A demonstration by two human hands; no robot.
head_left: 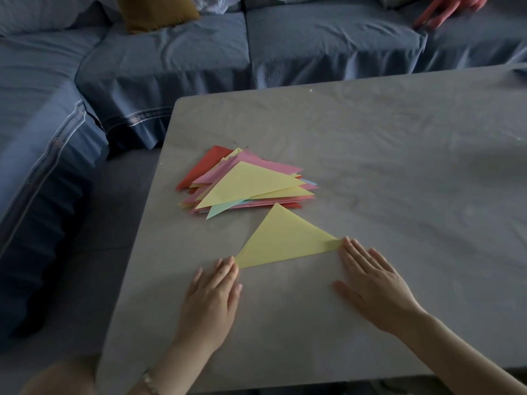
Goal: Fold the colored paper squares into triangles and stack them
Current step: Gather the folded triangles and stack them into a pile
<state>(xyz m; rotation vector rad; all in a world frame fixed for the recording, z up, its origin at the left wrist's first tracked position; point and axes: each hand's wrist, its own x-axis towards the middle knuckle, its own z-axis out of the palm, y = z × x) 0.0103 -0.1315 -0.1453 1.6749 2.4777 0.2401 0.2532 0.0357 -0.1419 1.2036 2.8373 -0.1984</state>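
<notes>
Grip: nothing is pinched or curled round. The left hand (211, 297) and the right hand (373, 283) are laid palm down on the table (399, 166), with fingers straight and only slightly parted.
Left hand: its fingertips are set against the left corner of the yellow triangle (285, 240), at one end of the long edge.
Right hand: its forefinger tip is placed on the right corner of the same triangle, and the other fingers are rested on the bare tabletop beside it.
Yellow triangle: it is laid flat on the table between the two hands, with the long edge turned toward the person. The apex is pointed away, just beside the near edge of the stack of folded triangles (245, 186); whether they touch cannot be told.
Stack: it is placed beyond the yellow triangle, near the table's left edge. A yellow piece is seen on top, with pink, red, mint and pale blue edges fanned out of line beneath.
Wrist: a pale bracelet (149, 382) is worn on the left wrist.
Surroundings: the table is bordered on its far and left sides by a blue-covered sofa (171, 67), on which a mustard cushion (154, 12) is propped.
Far right: another person's hand (447, 8) is rested on the sofa seat, fingers extended.
</notes>
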